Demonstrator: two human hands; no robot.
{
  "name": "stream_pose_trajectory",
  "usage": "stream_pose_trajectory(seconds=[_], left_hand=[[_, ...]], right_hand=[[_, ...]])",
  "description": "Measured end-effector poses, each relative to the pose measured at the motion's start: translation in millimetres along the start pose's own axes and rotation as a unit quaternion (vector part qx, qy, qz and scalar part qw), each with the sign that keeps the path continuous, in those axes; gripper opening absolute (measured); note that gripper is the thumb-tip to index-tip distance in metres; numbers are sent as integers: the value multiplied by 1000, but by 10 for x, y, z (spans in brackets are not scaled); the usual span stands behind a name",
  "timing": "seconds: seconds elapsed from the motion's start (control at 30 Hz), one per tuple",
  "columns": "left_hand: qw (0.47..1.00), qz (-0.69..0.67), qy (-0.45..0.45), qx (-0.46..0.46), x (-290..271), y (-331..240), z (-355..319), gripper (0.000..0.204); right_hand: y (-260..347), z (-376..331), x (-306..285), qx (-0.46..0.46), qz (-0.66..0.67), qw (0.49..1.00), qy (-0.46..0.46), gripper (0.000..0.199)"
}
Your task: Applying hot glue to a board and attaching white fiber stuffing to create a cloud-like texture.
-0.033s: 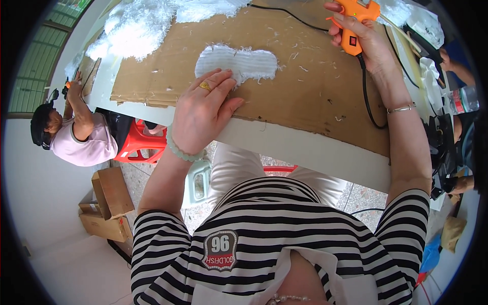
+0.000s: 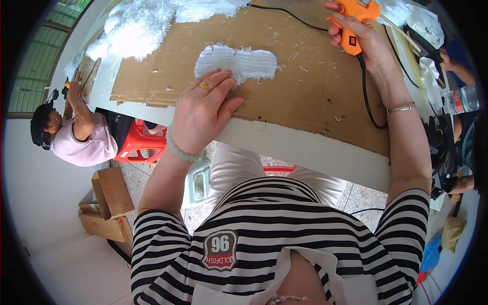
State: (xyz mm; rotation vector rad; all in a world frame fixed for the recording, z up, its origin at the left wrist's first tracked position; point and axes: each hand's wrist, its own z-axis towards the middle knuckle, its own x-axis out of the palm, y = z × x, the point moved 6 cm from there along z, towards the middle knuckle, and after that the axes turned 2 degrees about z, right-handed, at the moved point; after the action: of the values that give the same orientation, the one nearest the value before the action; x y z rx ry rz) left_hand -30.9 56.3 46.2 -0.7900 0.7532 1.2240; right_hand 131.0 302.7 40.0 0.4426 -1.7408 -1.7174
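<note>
White fluffy piece (image 2: 239,62) under left hand (image 2: 201,114); right hand's (image 2: 366,43) grip on orange glue gun (image 2: 356,20).

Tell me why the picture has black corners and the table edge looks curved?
Head view: a fisheye lens leaves a black ring around a round image and bends the table edge toward the rim. Even daylight, soft shadows; the left hand on the white fluffy piece is sharp, as is the right hand gripping the orange glue gun.

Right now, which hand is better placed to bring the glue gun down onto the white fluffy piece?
Right. The right hand already grips the orange glue gun above the cardboard sheet, while the left hand lies flat with its fingertips on the white fluffy piece, so it looks occupied steadying it.
</note>
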Motion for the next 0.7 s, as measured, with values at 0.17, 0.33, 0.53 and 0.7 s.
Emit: stream_pose_trajectory(seconds=[0.17, 0.33, 0.53, 0.7], left_hand=[[1000, 6, -1, 6, -11, -24, 13, 31], [1000, 10, -3, 5, -1, -27, 0, 29], [1000, 9, -12, -4, 12, -23, -30, 29], [1000, 9, -20, -11, 3, 15, -37, 30]], right_hand=[[-12, 6, -7, -4, 13, 1000, 5, 27], [-10, -1, -1, -10, 3, 1000, 10, 29], [62, -125, 144, -37, -103, 992, 57, 38], [98, -272, 480, -20, -124, 985, 118, 37]])
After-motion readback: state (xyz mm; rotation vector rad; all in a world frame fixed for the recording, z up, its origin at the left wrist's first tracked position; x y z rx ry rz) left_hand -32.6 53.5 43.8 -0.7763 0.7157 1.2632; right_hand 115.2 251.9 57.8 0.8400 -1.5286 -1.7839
